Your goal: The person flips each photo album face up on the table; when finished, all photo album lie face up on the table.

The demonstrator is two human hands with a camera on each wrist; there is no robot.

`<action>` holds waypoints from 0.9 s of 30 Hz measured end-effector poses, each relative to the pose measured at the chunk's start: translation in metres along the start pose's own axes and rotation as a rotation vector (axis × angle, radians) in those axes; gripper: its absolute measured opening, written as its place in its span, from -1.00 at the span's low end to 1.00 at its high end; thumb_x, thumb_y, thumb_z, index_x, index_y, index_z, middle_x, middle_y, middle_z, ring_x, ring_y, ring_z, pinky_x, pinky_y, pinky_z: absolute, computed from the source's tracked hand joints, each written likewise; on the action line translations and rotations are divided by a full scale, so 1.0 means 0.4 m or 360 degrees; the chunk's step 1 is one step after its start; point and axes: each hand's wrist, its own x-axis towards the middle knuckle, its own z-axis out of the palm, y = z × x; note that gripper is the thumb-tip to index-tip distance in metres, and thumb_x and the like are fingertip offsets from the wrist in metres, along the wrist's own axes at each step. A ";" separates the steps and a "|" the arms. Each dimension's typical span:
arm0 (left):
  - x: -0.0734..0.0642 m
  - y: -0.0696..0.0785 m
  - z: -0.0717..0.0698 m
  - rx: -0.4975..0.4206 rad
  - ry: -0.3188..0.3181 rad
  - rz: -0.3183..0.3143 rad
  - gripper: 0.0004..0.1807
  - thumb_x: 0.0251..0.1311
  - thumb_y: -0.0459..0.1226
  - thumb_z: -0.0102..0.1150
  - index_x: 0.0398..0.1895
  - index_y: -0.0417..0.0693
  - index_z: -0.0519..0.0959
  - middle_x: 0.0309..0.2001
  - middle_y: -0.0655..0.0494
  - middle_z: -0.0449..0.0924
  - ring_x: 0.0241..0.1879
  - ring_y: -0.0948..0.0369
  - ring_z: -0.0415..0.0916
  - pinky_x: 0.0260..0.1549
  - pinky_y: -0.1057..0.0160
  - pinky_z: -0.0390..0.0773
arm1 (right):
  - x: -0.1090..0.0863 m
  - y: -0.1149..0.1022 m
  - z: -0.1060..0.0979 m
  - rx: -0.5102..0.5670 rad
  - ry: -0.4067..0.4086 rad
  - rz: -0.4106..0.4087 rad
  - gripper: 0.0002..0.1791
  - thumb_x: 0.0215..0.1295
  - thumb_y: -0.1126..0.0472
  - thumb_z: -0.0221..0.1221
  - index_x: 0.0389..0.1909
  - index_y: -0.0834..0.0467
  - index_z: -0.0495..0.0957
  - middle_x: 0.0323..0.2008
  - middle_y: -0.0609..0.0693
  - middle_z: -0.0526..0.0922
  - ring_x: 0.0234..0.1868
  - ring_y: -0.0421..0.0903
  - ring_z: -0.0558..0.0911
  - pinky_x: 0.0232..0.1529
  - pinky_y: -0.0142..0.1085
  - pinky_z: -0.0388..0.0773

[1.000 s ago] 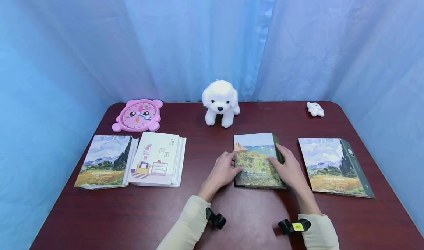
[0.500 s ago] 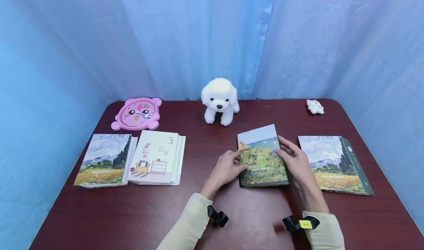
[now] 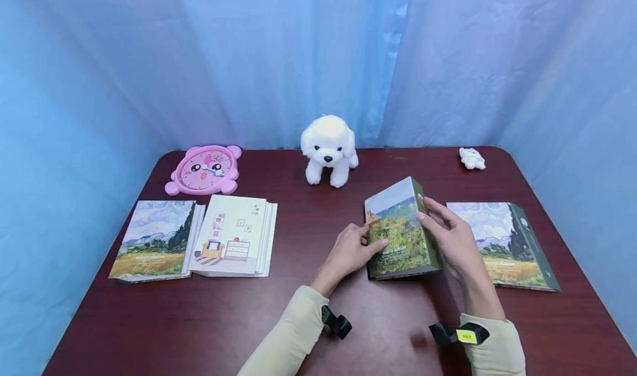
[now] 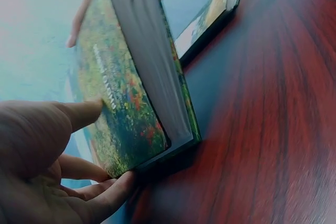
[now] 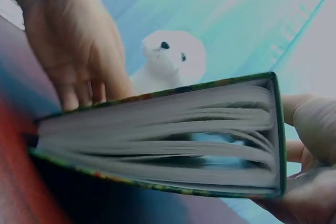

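Both hands hold a thick photo album point(image 3: 395, 235) with a painted garden-and-sea cover, its spine side raised so it tilts toward the left. At its left edge my left hand point(image 3: 350, 251) pinches it, thumb on the cover and fingers at the edge, as the left wrist view shows. My right hand point(image 3: 455, 240) grips the green spine side, thumb near the front cover. The right wrist view looks at the album's end, where the page block point(image 5: 157, 140) shows gaps between pages. Another photo album point(image 3: 502, 246) lies flat to the right, partly behind the right hand.
On the left lie a landscape-cover photo album point(image 3: 154, 240) and a white album with a room drawing point(image 3: 231, 235), side by side. Behind them is a pink clock point(image 3: 206, 170). A white plush dog point(image 3: 328, 149) stands at the back; a small white toy point(image 3: 471, 158) lies back right.
The middle album went from lying flat to tilted, its right side lifted and shifted right. Both hands moved right with it, the right one rising along the spine.
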 end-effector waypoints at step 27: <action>0.030 0.053 -0.004 -0.0784 -0.0146 0.0003 -0.39 0.32 0.08 0.03 0.40 0.19 0.29 0.22 -0.05 0.36 -0.06 0.22 0.61 -0.15 0.24 0.63 | -0.026 -0.050 0.021 0.0186 0.0029 -0.0144 -0.35 0.38 0.06 0.11 0.42 0.17 0.21 0.31 0.35 0.29 -0.04 -0.46 0.55 -0.17 -0.48 0.60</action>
